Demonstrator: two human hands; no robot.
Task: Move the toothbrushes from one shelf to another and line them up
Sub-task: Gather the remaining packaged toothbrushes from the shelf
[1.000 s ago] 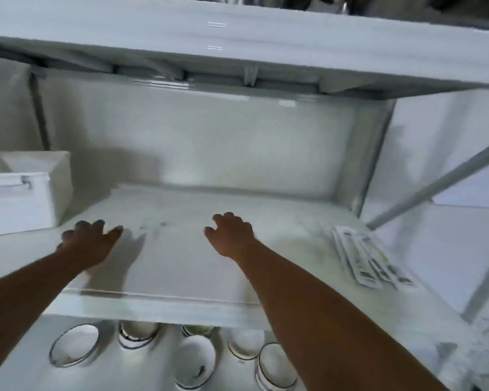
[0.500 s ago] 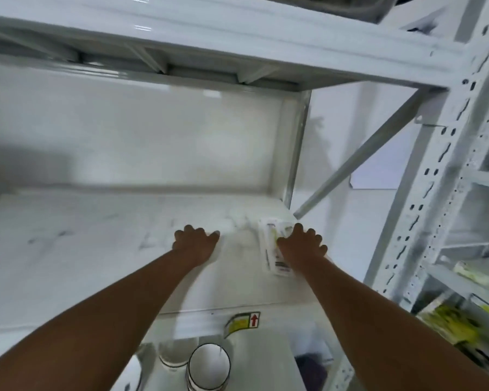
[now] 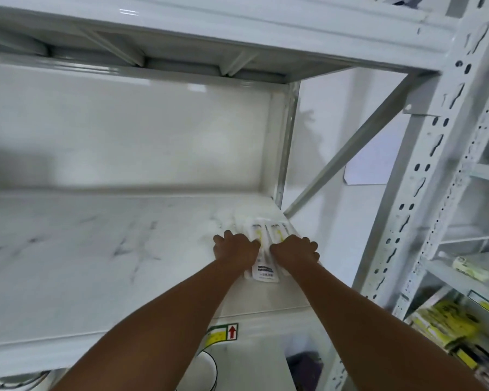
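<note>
Several white-packed toothbrushes (image 3: 266,249) with yellow print lie side by side near the right end of the white shelf (image 3: 96,263). My left hand (image 3: 235,246) rests palm down on the packs' left side. My right hand (image 3: 294,249) lies on their right side, fingers curled over them. Both hands cover most of the packs; only the far tips and one label end show between them. Whether either hand grips a pack is hidden.
A grey diagonal brace (image 3: 350,153) and a perforated upright (image 3: 435,165) bound the shelf's right end. Another rack at the right holds yellow packs (image 3: 446,323). White bowls (image 3: 206,371) sit on the shelf below. The shelf above hangs low overhead.
My view swung right along the shelf. Both hands moved right to the toothbrush packs; my left hand, which was apart from them, now lies on them beside my right.
</note>
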